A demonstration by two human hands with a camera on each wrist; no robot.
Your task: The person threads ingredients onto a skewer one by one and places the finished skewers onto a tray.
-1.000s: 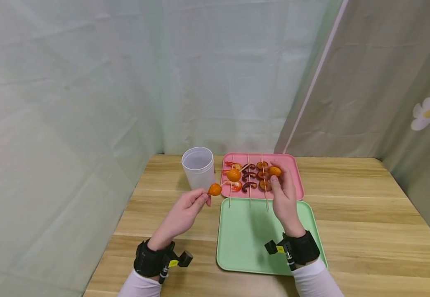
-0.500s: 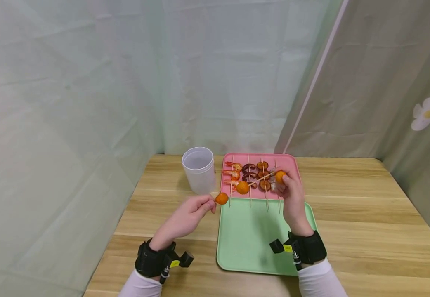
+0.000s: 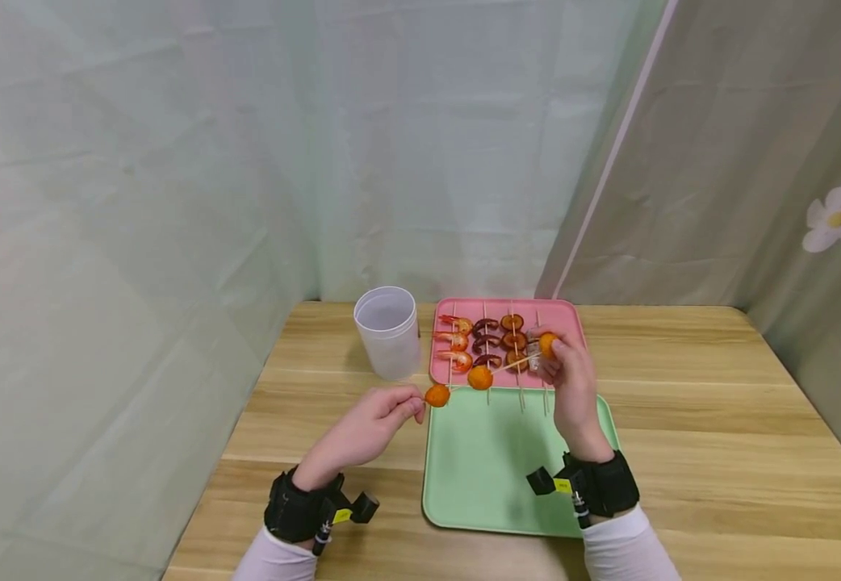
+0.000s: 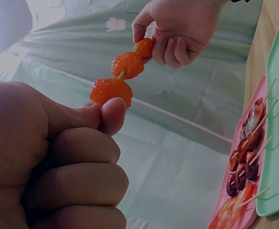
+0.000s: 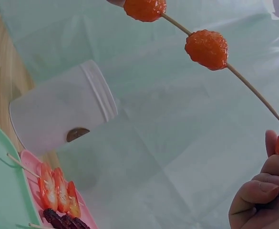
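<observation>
My left hand (image 3: 384, 424) pinches the lower end of a bamboo skewer (image 5: 256, 95) between thumb and forefinger. One glossy orange food ball (image 4: 111, 91) sits right at those fingertips. A second orange ball (image 5: 207, 49) is threaded farther along the stick. My right hand (image 3: 571, 383) pinches a third orange ball (image 3: 548, 345) at the skewer's pointed tip. The skewer slants up from left to right over the pink tray (image 3: 569, 323) and the far part of the green tray (image 3: 479, 476). In the right wrist view, the third ball is partly cut off by the frame edge.
Skewers of shrimp (image 3: 453, 342), dark curled pieces (image 3: 487, 342), round brown slices (image 3: 514, 342) and pale pieces (image 3: 533, 355) lie on the pink tray, their sticks reaching over the green tray. A tall white cup (image 3: 389, 347) stands left of it on the wooden table (image 3: 711, 420).
The right hand has brought its orange ball to the skewer's tip and shifted slightly right and down. The left hand has moved a little right and down with the skewer.
</observation>
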